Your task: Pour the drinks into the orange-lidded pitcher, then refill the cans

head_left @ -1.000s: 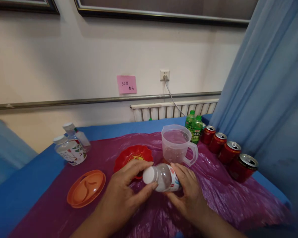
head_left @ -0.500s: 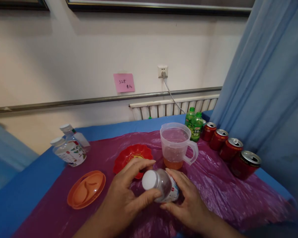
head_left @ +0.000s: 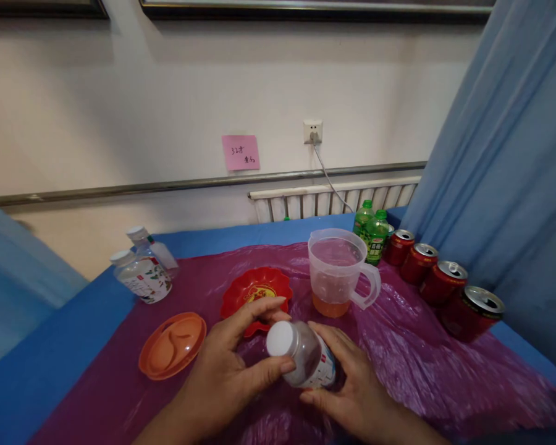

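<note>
- Both hands meet low in the middle of the view, over the purple plastic sheet (head_left: 421, 364) that covers the blue worktop (head_left: 46, 364).
- The small clear bottle (head_left: 306, 361) lies tilted between them, its white cap (head_left: 280, 339) pointing up and toward the camera, its labelled body angled away to the right.
- The left hand (head_left: 229, 371) closes its grip at the neck end: thumb pressed along the near side just under the cap, forefinger arched over the far side.
- The right hand (head_left: 352, 386) wraps the bottle's lower body from the right, fingers curled round the label, so its grip is closed on the bottle too.
- Just beyond the hands, a red scalloped dish (head_left: 257, 290) sits on the sheet, partly hidden behind the left fingers.
- Right of that dish stands a clear measuring jug (head_left: 338, 272), handle to the right, with a shallow layer of orange liquid at the bottom.
- To the near left lies an orange divided plate (head_left: 171, 345), apart from the left hand.
- At the far left, two clear bottles with white caps (head_left: 143, 272) lean together on the blue cloth.
- Behind the jug, two green bottles (head_left: 373, 232) stand side by side.
- From them a row of four red cans (head_left: 440, 281) runs toward the near right, along the blue curtain (head_left: 514, 185).
</note>
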Motion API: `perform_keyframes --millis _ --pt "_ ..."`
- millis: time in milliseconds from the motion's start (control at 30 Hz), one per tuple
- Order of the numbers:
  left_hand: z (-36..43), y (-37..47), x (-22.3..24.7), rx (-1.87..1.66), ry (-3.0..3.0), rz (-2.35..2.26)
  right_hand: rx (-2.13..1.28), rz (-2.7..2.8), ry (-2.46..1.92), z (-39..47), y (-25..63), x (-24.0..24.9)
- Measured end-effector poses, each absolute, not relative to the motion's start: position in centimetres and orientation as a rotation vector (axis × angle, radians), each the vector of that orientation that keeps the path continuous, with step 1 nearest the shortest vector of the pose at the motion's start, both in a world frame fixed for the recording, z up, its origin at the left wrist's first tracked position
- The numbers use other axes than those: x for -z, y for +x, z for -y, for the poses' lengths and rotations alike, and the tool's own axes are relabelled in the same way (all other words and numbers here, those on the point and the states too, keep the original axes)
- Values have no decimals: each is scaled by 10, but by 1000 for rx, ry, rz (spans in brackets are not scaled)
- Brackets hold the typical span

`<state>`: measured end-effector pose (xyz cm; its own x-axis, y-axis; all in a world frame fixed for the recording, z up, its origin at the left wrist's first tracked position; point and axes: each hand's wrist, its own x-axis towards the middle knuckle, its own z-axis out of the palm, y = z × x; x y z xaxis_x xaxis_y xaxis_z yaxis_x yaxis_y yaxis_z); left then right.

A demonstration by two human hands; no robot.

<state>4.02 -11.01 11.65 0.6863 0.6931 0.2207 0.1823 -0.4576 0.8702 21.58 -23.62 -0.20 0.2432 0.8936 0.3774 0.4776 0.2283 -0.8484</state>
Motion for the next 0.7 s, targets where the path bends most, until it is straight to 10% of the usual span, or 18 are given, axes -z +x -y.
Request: perform_keyframes --millis 367,700 --pt "124 3 -90 -484 1688 -608 -901 1353 -1110 231 186 -3" --pt "6 -111 -140 -1241 1936 -1613 -749 1501 -1331 255 190 10"
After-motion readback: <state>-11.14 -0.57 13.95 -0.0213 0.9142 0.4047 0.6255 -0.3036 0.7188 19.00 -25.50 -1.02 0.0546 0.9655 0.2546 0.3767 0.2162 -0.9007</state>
